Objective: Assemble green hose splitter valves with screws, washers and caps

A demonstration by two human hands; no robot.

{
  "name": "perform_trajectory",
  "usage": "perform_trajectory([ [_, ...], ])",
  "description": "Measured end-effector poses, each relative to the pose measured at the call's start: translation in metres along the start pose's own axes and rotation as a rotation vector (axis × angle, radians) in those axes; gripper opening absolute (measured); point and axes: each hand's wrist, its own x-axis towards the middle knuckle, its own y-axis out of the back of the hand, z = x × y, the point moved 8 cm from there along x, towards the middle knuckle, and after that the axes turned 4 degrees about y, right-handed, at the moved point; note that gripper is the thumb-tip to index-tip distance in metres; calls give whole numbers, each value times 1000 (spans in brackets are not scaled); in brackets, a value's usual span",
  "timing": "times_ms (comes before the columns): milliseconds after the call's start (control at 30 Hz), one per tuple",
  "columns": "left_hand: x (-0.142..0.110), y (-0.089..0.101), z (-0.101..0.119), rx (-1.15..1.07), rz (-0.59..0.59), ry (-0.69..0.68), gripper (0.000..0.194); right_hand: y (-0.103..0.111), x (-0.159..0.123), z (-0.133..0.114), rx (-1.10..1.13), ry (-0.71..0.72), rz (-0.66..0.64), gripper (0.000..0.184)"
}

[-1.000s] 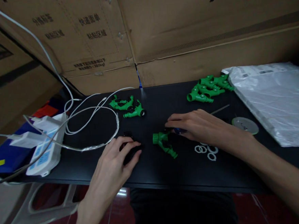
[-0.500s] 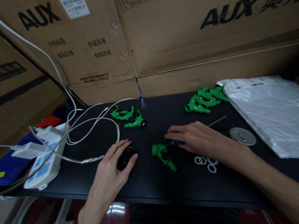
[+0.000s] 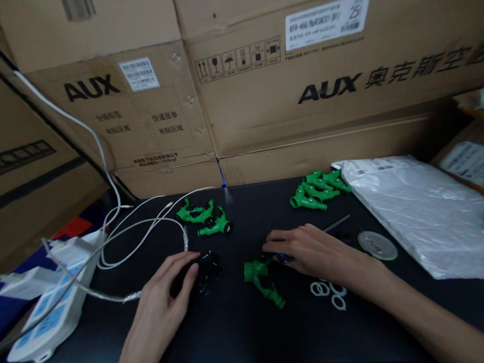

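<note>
My left hand (image 3: 163, 297) lies by a small heap of black parts (image 3: 211, 272), its thumb and fingers apart; the gap between them is dark and nothing clear shows there. My right hand (image 3: 300, 249) is closed round what looks like a screwdriver, with a dark blue handle under the fingers and a thin metal shaft (image 3: 336, 223) sticking out behind. Just left of those fingers, a green Y-shaped hose splitter (image 3: 262, 282) rests on the black table (image 3: 236, 337). Several white rings (image 3: 339, 302) lie below my right wrist.
Green splitters form a group (image 3: 319, 190) at the back right and a smaller one (image 3: 215, 223) at the back left. A round clear disc (image 3: 378, 245) lies near a white plastic package (image 3: 426, 213). White cables and a power strip (image 3: 55, 305) occupy the left; cardboard boxes (image 3: 254, 120) stand behind.
The view has tilted upward, so everything sits lower. My left hand has drawn back leftward, uncovering the black parts. My right hand stays beside the green splitter.
</note>
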Motion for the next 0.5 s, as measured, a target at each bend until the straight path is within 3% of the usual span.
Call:
perform_trajectory([
  [133,8,4,-5,94,-22,-98,35,0,1,-3,30,-13,-22,39],
  [300,30,-16,-14,153,-84,-221,30,-3,3,-4,38,-10,-41,42],
  [500,51,-26,-21,165,-202,-171,25,-4,2,-3,29,-10,-27,40],
])
